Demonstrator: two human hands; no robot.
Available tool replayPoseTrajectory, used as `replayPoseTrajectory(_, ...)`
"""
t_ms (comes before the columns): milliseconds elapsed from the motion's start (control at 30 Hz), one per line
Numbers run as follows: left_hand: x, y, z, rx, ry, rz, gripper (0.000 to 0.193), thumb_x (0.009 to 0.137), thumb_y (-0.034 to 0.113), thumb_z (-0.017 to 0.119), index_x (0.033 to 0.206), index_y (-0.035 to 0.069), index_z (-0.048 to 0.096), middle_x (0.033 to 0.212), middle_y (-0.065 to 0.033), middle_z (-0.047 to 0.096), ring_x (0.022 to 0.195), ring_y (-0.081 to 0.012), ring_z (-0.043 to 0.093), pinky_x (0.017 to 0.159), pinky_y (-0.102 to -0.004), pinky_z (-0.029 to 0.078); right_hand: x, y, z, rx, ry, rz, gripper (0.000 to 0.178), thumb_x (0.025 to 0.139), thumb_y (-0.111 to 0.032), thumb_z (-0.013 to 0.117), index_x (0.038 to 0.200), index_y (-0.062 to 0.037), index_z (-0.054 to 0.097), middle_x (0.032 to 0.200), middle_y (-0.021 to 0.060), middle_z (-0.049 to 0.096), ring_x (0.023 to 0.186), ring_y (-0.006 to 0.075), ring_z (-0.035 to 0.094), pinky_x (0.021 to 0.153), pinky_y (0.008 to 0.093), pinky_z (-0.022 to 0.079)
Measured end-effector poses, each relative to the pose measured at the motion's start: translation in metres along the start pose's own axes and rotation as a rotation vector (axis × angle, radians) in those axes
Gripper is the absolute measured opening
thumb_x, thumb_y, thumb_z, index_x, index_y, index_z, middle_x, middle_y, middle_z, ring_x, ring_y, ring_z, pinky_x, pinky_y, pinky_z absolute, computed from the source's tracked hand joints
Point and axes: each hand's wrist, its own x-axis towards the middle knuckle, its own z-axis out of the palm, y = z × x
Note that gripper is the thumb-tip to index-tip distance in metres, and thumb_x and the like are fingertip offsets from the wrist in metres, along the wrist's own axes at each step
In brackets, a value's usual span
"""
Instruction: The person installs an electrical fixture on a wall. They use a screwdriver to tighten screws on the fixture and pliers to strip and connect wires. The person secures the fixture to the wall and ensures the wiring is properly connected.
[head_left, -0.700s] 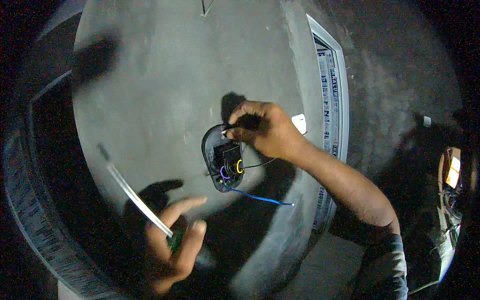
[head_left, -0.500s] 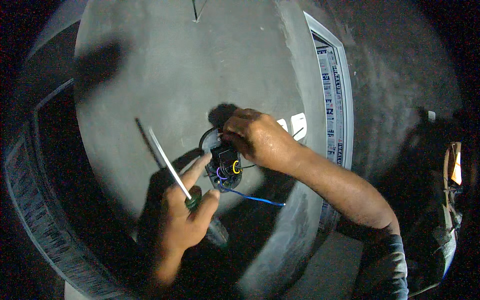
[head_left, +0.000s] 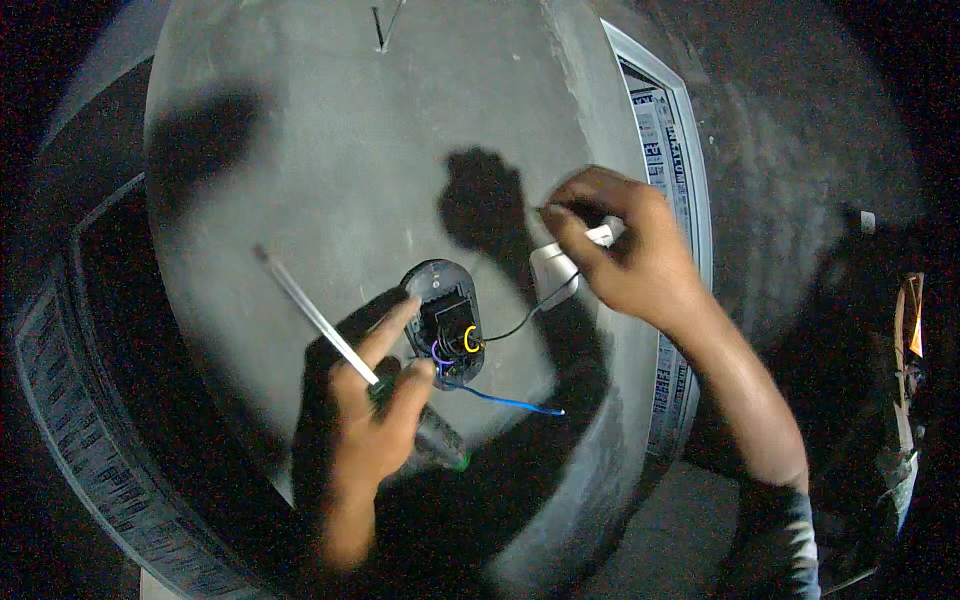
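Note:
My left hand [head_left: 375, 430] is closed round a screwdriver [head_left: 320, 325], whose pale shaft points up and left and whose dark handle hangs below the palm. Its forefinger and thumb rest against the left side of a black oval base plate [head_left: 436, 280] on the wall. Yellow, purple and blue wires [head_left: 510, 400] show at the plate, and the blue one sticks out to the right. A thin black wire [head_left: 520, 325] runs from it toward my right hand [head_left: 640, 245]. That hand is off the wall plate with fingertips pinched; whatever they hold is too small to make out.
Behind my right hand, white switch plates [head_left: 556, 272] sit on the grey plastered wall [head_left: 330, 130]. A nail-like spike [head_left: 379, 30] sticks out higher up. To the right stands a white frame [head_left: 690, 200] with printed film; a dark framed opening [head_left: 110, 300] lies left.
My right hand has left the top of the black base plate and moved right, in front of the white switch plates. My left hand stays at the plate with the screwdriver.

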Motion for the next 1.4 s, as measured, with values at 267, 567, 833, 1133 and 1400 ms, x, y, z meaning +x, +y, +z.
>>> replayPoseTrajectory(267, -0.134, 0.016, 0.026, -0.521, -0.124, -0.418, 0.024, 0.096, 0.025, 0.064, 0.096, 0.002, 0.070, 0.077, -0.0051, 0.065, 0.066, -0.0126, 0.057, 0.060, -0.0269, 0.044, -0.174, -0.075, -0.064, -0.355, -0.355, 0.613, 0.027, 0.086, -0.010, 0.079, 0.110, -0.0004, 0.070, 0.107, 0.0121, 0.070, 0.098, 0.0259, 0.066, 0.091, 0.0404, 0.051)
replayPoseTrajectory(567, -0.191, 0.023, 0.137, -0.645, -0.356, -0.410, 0.027, 0.099, 0.029, 0.065, 0.102, 0.002, 0.067, 0.081, -0.0068, 0.066, 0.073, -0.0160, 0.063, 0.061, -0.0312, 0.048, -0.302, -0.166, 0.042, 0.604, -0.078, 1.085, 0.050, 0.092, -0.021, 0.075, 0.134, 0.0001, 0.058, 0.127, 0.0153, 0.065, 0.116, 0.0248, 0.063, 0.103, 0.0381, 0.049)
replayPoseTrajectory(833, -0.184, -0.014, 0.130, -1.698, -0.235, -0.964, 0.051, 0.088, 0.016, 0.053, 0.134, -0.005, 0.055, 0.104, -0.0067, 0.062, 0.087, -0.0152, 0.055, 0.077, -0.0290, 0.049, -0.336, -0.143, -0.003, 0.391, 0.040, 1.033, 0.046, 0.082, -0.005, 0.063, 0.125, 0.0081, 0.060, 0.118, 0.0148, 0.068, 0.092, 0.0199, 0.069, 0.082, 0.0319, 0.057)
replayPoseTrajectory(1133, -0.168, 0.018, 0.095, -1.476, 0.075, -0.791, 0.030, 0.098, 0.003, 0.059, 0.128, 0.000, 0.062, 0.124, -0.0176, 0.067, 0.112, -0.0309, 0.067, 0.098, -0.0406, 0.055, -0.331, -0.171, -0.025, 0.249, -0.034, 0.843, 0.038, 0.078, -0.011, 0.077, 0.111, 0.0046, 0.071, 0.102, 0.0172, 0.075, 0.087, 0.0250, 0.073, 0.080, 0.0340, 0.056)
replayPoseTrajectory(1400, -0.150, 0.010, 0.076, -0.871, -0.131, -0.459, 0.027, 0.099, 0.004, 0.064, 0.124, -0.006, 0.065, 0.100, -0.0153, 0.073, 0.089, -0.0188, 0.071, 0.083, -0.0316, 0.058, -0.315, -0.155, -0.022, 0.265, -0.008, 0.807, 0.037, 0.075, -0.016, 0.083, 0.105, 0.0025, 0.074, 0.102, 0.0164, 0.077, 0.082, 0.0242, 0.073, 0.075, 0.0352, 0.055)
